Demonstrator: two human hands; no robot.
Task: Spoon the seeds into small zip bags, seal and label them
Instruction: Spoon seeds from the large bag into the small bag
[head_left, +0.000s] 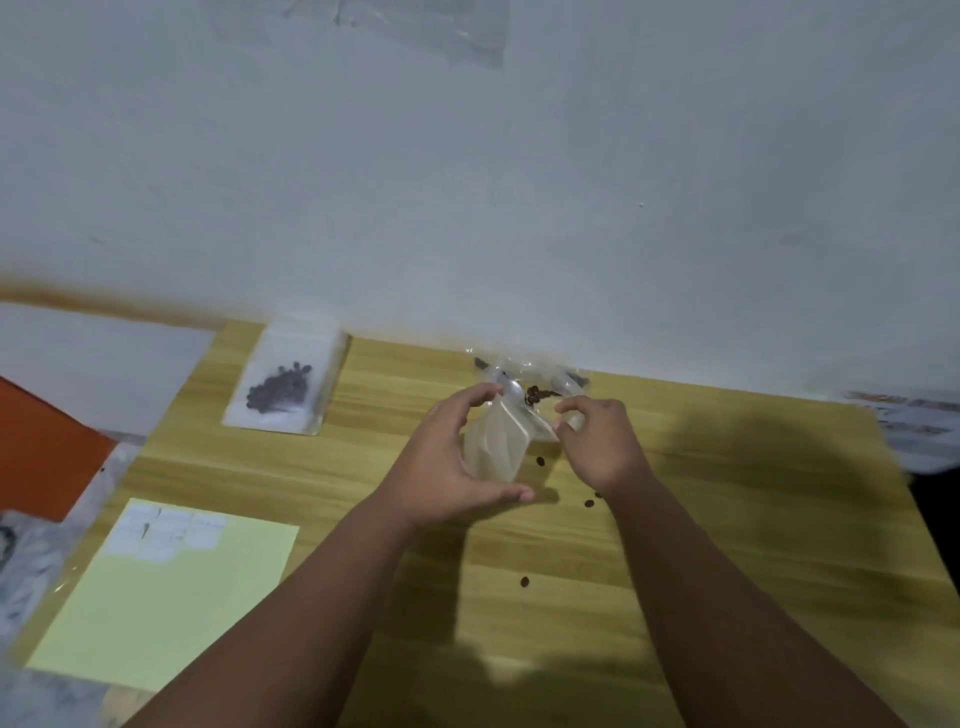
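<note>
A person stands at a wooden bench (675, 519) set against a pale wall (467, 182), both bare forearms reaching forward. The left hand (447, 457) grasps a small clear zip bag (498, 441), curled around its left side with the thumb under its lower end. The right hand (597, 441) pinches the bag's right upper edge between fingertips and thumb. The bag is held just above the bench, near the far edge; whether its seal is closed cannot be told through the blur. A cluster of dark seeds (535, 395) shows at the bag's top, beside crumpled clear plastic (524, 371) lying against the wall. Several loose seeds (524, 581) lie scattered on the bench below and to the right of the hands. To the left, well apart, a filled zip bag (285, 384) with dark seeds lies flat on the bench. Nearer the person on the left lies a yellow sheet (166, 597) bearing white labels (166, 530) along its top. An orange item (47, 457) sits off the bench's left edge.
</note>
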